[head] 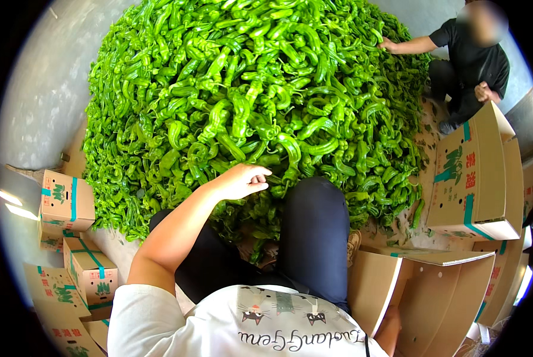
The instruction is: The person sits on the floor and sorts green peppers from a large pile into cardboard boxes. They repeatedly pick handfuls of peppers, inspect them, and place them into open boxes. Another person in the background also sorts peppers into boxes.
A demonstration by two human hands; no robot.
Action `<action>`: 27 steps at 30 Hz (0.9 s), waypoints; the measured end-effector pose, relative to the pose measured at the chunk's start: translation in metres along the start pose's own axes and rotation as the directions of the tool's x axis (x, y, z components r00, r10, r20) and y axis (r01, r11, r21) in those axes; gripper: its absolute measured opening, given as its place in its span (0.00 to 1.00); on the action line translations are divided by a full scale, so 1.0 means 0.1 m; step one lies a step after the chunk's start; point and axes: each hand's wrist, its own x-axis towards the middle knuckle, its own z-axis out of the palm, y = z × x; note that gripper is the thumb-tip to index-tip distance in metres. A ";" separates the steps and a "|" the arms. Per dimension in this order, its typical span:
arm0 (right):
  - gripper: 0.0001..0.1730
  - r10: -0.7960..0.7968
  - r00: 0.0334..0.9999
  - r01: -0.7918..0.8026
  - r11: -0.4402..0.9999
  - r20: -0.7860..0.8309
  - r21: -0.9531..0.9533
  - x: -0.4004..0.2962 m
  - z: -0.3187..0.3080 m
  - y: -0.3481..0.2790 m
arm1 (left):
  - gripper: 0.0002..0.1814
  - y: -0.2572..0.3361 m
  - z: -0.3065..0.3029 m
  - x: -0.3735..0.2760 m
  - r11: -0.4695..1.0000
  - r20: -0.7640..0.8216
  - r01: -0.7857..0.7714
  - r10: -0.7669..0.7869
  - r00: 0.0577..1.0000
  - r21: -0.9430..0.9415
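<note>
A large heap of green peppers rises before me. My left hand reaches over its near edge, above my knees, with the fingers curled; its palm side is hidden, so whether it grips a pepper is unclear. At my right side stands an open cardboard box, its flaps raised. My right forearm and perhaps part of my right hand show at the box's near left edge, partly covered by a flap. What the fingers there do cannot be seen.
A person in dark clothes crouches at the upper right, one hand on the heap. Printed cartons with green tape stand on the right. More taped cartons are stacked at the left by a grey wall. A loose pepper lies on the floor.
</note>
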 end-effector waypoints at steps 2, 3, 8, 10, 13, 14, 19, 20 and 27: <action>0.15 -0.074 0.996 0.070 0.995 0.042 0.070 -0.77 -0.39 -0.69 | 0.18 0.04 -0.10 -0.05 0.999 -0.045 0.015 -0.017 0.999 -0.042; 0.16 -0.222 0.972 0.219 0.974 0.075 0.051 -1.21 -0.58 -1.10 | 0.18 0.04 -0.14 -0.12 0.997 -0.085 0.026 -0.031 0.996 -0.067; 0.12 -0.887 0.453 0.877 0.461 0.092 0.137 -2.80 -0.49 -2.87 | 0.15 0.11 -0.28 0.15 0.973 -0.293 -0.063 -0.005 0.956 -0.222; 0.15 -0.949 0.303 0.945 0.311 0.090 0.104 -2.94 -0.21 -3.73 | 0.13 0.13 -0.32 0.08 0.965 -0.320 -0.074 -0.010 0.948 -0.250; 0.18 -0.978 0.159 0.974 0.133 0.135 -0.185 -2.72 0.23 -5.05 | 0.12 0.10 -0.47 -0.10 0.945 -0.348 -0.107 -0.007 0.937 -0.308; 0.19 -0.975 0.165 0.969 0.131 0.149 -0.211 -2.62 0.34 -5.48 | 0.12 0.09 -0.52 -0.16 0.961 -0.385 -0.115 0.009 0.923 -0.251; 0.28 -0.993 0.098 0.890 0.056 0.070 -0.453 -1.95 0.86 -7.36 | 0.13 -0.01 -0.70 -0.41 0.991 -0.481 -0.046 -0.021 0.876 -0.127; 0.32 -0.995 0.094 0.814 0.060 0.029 -0.577 -1.89 1.02 -7.65 | 0.14 -0.06 -0.72 -0.46 0.994 -0.530 -0.067 0.014 0.848 -0.081; 0.44 -0.942 0.092 0.643 0.305 -0.324 -0.702 -1.29 1.55 -8.68 | 0.14 -0.23 -0.83 -0.47 0.991 -0.537 -0.056 -0.019 0.844 -0.124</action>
